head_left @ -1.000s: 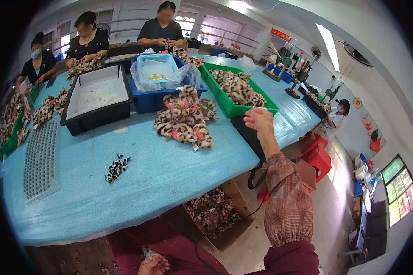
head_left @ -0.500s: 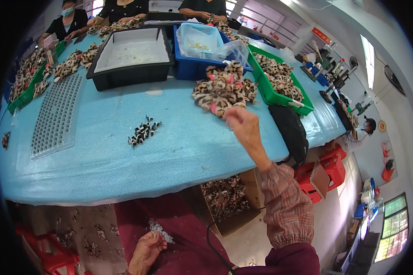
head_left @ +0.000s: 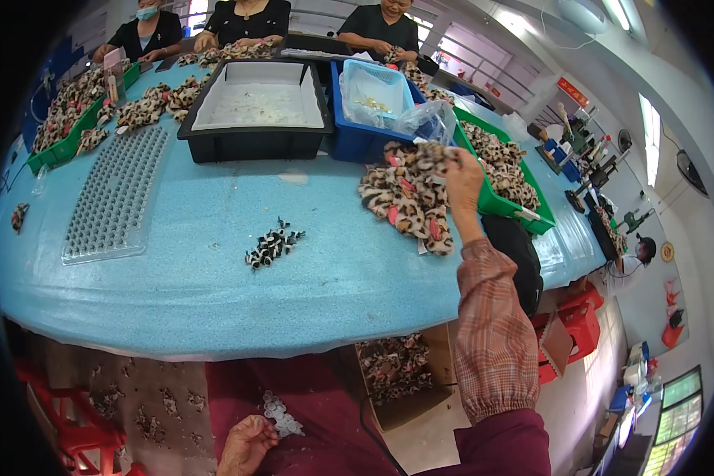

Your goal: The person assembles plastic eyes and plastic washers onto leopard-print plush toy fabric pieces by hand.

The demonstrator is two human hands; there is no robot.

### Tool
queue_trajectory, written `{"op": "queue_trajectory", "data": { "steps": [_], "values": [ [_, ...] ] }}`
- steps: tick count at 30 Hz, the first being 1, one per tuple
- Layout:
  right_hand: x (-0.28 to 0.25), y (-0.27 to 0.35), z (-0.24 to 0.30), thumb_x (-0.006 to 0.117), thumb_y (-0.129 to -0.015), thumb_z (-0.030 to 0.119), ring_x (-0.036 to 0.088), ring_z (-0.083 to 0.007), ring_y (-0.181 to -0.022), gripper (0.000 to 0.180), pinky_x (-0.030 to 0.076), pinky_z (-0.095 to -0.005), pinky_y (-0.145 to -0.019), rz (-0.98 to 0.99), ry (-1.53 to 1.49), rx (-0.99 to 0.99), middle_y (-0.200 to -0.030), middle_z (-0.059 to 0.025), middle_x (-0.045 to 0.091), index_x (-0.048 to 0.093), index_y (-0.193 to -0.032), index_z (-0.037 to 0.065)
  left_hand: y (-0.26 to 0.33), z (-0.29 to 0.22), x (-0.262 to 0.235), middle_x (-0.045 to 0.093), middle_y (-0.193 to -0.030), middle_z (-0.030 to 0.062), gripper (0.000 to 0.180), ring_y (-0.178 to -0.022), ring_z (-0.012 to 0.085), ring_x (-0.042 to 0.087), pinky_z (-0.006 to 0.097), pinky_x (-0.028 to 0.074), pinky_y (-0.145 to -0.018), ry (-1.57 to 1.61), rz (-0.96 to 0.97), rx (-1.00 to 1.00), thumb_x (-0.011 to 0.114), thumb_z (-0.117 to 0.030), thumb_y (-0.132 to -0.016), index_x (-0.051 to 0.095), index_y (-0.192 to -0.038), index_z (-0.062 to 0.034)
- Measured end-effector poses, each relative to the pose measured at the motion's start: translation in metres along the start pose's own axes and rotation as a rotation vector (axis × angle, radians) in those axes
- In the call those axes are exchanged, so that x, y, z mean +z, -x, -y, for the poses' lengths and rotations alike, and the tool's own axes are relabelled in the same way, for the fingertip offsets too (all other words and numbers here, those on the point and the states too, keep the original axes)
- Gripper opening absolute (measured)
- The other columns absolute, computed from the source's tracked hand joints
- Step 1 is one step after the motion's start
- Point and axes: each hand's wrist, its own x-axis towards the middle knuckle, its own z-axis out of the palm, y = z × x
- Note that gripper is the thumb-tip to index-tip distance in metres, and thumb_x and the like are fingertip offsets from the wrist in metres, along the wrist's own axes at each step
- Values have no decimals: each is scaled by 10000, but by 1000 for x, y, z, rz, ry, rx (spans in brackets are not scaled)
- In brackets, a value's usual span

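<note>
A pile of leopard-print plush pieces [head_left: 404,198] with pink patches lies at the right of the blue-covered table. At the pile's right side my right hand [head_left: 463,181] is closed on one plush piece [head_left: 430,157], lifting its top end. My left hand [head_left: 248,446] rests low over my lap, fingers curled; what they hold, if anything, is hidden. Beside its fingertips a heap of small translucent discs [head_left: 281,416] lies on my dark red apron [head_left: 325,428]. Small black-and-white parts [head_left: 273,244] are heaped mid-table.
A black tray [head_left: 254,149] and a blue bin [head_left: 358,147] stand behind the pile. Green crates [head_left: 500,205] of plush flank the table, and a clear cavity tray [head_left: 117,198] lies left. Below sits a cardboard box [head_left: 444,389] of scraps. Several people work across the table.
My right hand has moved up and right onto the plush pile and taken hold of a piece. My left hand stays by the discs. The whole view has shifted slightly.
</note>
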Motion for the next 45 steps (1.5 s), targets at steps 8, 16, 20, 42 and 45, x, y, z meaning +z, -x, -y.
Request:
{"op": "queue_trajectory", "data": {
  "steps": [8, 16, 20, 42, 45],
  "values": [
    [-104, 81, 143, 598, -886, 142, 601, -132, -908, 313, 493, -246, -776, 309, -1240, 596, -1015, -84, 618, 550, -1120, -59, 12, -17, 42, 585, -816, 38, 53, -740, 125, 562, 264, 472, -679, -189, 22, 215, 603, -50, -825, 580, -866, -26],
    [-128, 229, 252, 633, -669, -88, 603, -250, -883, 248, 482, -305, -762, 580, -842, 71, -1009, -147, 606, 657, -883, 36, 32, -46, 109, 562, -886, 11, 165, -812, 77, 520, 222, 431, -709, -455, 32, 606, 634, -119, -853, 575, -967, -16],
    [-125, 269, 282, 620, -697, -99, 578, -225, -946, 292, 466, -290, -823, 803, -918, 98, -1062, -148, 584, 633, -970, 6, 20, -28, 89, 584, -926, 27, 234, -836, 72, 545, 218, 459, -715, -187, -104, 505, 609, -131, -876, 517, -1064, -27],
    [-93, 312, 257, 778, -719, 149, 558, -79, -824, 357, 471, -218, -744, 1162, -1257, 1065, -866, 13, 593, 574, -982, 19, 34, -26, 45, 556, -841, 51, 62, -816, 150, 556, 269, 445, -705, -1063, -492, 969, 656, -35, -742, 606, -772, -14],
    [-103, 306, 256, 782, -704, 139, 567, -97, -826, 365, 477, -242, -762, 1229, -1014, 845, -905, -30, 601, 557, -970, 26, 30, -22, 55, 569, -829, 52, 64, -769, 145, 548, 268, 446, -665, -1072, -488, 928, 658, -43, -761, 630, -806, -7]
  ]
}}
